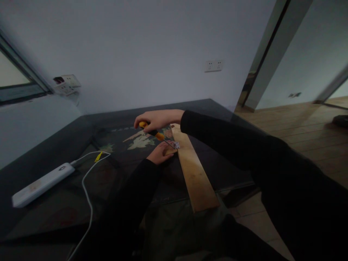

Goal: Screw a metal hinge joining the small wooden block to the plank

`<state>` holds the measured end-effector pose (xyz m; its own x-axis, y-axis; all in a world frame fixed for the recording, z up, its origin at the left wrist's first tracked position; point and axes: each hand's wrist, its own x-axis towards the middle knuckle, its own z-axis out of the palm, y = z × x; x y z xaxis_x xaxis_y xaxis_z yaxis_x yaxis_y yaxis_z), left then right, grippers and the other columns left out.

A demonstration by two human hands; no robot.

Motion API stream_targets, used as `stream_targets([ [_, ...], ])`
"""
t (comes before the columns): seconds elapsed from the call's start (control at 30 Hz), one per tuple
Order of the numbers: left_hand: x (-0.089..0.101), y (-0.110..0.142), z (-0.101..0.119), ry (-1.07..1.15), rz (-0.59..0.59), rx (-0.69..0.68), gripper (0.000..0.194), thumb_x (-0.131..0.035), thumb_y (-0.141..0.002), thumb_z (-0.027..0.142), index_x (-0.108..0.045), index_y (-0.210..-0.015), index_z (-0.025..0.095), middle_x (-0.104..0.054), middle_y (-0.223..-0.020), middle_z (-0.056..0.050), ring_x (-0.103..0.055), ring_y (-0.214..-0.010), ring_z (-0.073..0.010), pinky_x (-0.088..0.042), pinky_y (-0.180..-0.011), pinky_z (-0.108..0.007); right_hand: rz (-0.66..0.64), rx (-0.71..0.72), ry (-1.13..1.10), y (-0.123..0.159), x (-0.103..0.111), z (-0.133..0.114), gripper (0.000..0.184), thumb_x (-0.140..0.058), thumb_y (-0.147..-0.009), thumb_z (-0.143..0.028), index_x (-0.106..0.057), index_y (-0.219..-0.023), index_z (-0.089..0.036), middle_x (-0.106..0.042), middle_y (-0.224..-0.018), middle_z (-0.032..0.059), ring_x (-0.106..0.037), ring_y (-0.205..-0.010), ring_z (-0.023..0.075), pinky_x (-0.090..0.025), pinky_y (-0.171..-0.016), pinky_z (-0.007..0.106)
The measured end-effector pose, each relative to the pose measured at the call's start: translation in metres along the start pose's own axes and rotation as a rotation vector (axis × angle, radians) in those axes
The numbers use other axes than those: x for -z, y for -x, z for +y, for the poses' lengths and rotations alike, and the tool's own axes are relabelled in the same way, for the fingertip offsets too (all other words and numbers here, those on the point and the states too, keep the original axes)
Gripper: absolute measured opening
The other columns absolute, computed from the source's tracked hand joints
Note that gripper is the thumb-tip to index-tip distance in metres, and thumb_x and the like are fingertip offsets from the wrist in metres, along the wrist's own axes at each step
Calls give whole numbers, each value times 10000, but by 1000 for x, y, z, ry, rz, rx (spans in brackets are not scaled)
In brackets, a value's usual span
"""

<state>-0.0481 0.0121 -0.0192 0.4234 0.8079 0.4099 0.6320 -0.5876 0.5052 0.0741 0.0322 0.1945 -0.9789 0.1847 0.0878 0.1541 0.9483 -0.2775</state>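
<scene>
A screwdriver (160, 136) with a yellow and black handle slants down to the right in my right hand (159, 119), whose fingers are closed round the handle. Its shaft reaches a small silver metal plate with holes, perhaps a hinge (176, 145), at the left edge of a long wooden board (196, 175). My left hand (158, 153) is closed on a short wooden piece (170, 151) that meets the board's left side beside the metal plate. The exact contact of the screwdriver tip is too small to make out.
The dark table (119, 181) has a flower pattern, and the board's near end sticks out past its front edge. At left lie a white power strip (43, 185) and a white cable (88, 195) with a yellow tag (98, 157). A wall (152, 54) stands behind.
</scene>
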Motion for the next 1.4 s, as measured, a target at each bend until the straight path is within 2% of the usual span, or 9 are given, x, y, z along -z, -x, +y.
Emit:
stream_targets([
  [0.1, 4, 4, -2, -13, 12, -17, 557, -674, -786, 327, -539, -1305, 176, -574, -1335, -142, -513, -1276, -304, -377, -1109, -487, 8, 34, -14, 2, 2, 2, 251, -596, -824, -113, -630, -1073, -128, -653, -1150, 84, -564, -952, 129, -390, -795, 223],
  [0.33, 12, 10, -9, -14, -2, 7, 419, -635, -821, 354, -595, -1196, 169, -644, -1228, -129, -593, -1165, -281, -450, -1029, -487, 275, -91, 163, -2, -22, 7, 284, -625, -859, -417, -591, -981, -163, -638, -1089, 98, -547, -953, 201, -357, -745, 282],
  [0.4, 13, 11, -8, -15, -24, 1, 378, -622, -837, 350, -615, -1175, 181, -650, -1222, -112, -590, -1172, -268, -446, -1038, -471, 253, -61, 95, -3, -21, 9, 267, -601, -877, -398, -590, -992, -157, -637, -1093, 103, -547, -953, 196, -375, -765, 288],
  [0.5, 14, 11, -3, -12, -37, -11, 355, -627, -843, 354, -635, -1158, 189, -639, -1237, -105, -575, -1193, -262, -436, -1055, -459, 174, 32, -93, -1, -13, 14, 193, -564, -881, -209, -584, -1067, -162, -639, -1136, 91, -553, -958, 165, -405, -813, 283],
  [0.6, 14, 12, -1, 0, -30, -27, 336, -640, -844, 355, -653, -1142, 200, -620, -1262, -104, -558, -1217, -258, -428, -1067, -459, 154, 98, -194, 2, -7, 20, 262, -554, -824, -79, -591, -1068, -167, -651, -1115, 71, -559, -947, 150, -416, -831, 281],
  [0.7, 13, 13, -2, 7, -24, -40, 307, -621, -865, 335, -663, -1147, 222, -609, -1277, -96, -556, -1222, -247, -430, -1068, -460, 235, 82, -148, 2, -11, 24, 208, -640, -800, -154, -590, -1002, -150, -654, -1037, 68, -552, -904, 158, -405, -797, 285],
  [0.87, 13, 11, -7, 0, -53, -79, 309, -593, -889, 319, -662, -1181, 241, -615, -1280, -90, -569, -1213, -244, -443, -1058, -460, 413, -12, -4, -3, -29, 24, 326, -714, -784, -338, -557, -999, -150, -635, -1033, 86, -536, -893, 180, -377, -759, 292],
  [1.17, 10, 13, -13, -55, -15, -61, 337, -626, -871, 328, -667, -1199, 262, -626, -1265, -79, -593, -1187, -239, -469, -1041, -442, 329, 113, -173, 2, -29, 30, 275, -592, -846, -143, -567, -1120, -157, -627, -1182, 80, -559, -1027, 164, -392, -891, 303],
  [1.4, 12, 11, -13, -51, -31, -97, 351, -613, -882, 330, -662, -1222, 257, -629, -1271, -92, -611, -1163, -244, -483, -1025, -446, 395, 71, -180, -1, -37, 29, 255, -668, -804, -198, -567, -1035, -159, -642, -1087, 64, -562, -953, 168, -402, -848, 297],
])
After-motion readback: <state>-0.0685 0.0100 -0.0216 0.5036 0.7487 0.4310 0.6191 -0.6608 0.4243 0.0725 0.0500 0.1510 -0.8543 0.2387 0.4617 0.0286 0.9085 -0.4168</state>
